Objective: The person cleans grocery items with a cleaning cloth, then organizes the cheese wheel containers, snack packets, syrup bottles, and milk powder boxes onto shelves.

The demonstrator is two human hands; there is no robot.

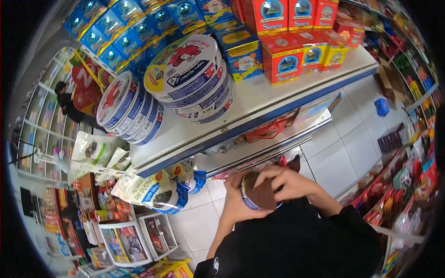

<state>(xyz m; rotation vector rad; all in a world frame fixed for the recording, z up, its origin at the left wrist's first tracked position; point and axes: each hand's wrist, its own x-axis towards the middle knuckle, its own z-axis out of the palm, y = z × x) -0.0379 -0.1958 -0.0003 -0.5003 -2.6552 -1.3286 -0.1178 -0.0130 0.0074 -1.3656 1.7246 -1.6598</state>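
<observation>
The shelf (252, 103) is whitish on top, with a blue band along its front edge. On it, the round boxes (187, 58) show a red cow on white and a yellow patch over blue-and-white sides; behind them stand blue-and-yellow cartons (245, 62), and to their right red cartons (282, 60) with bluish round pictures. Before the shelf are a brown cloth (264, 195), a black shirt (301, 236) and white floor tiles (320, 154) with grey lines.
</observation>
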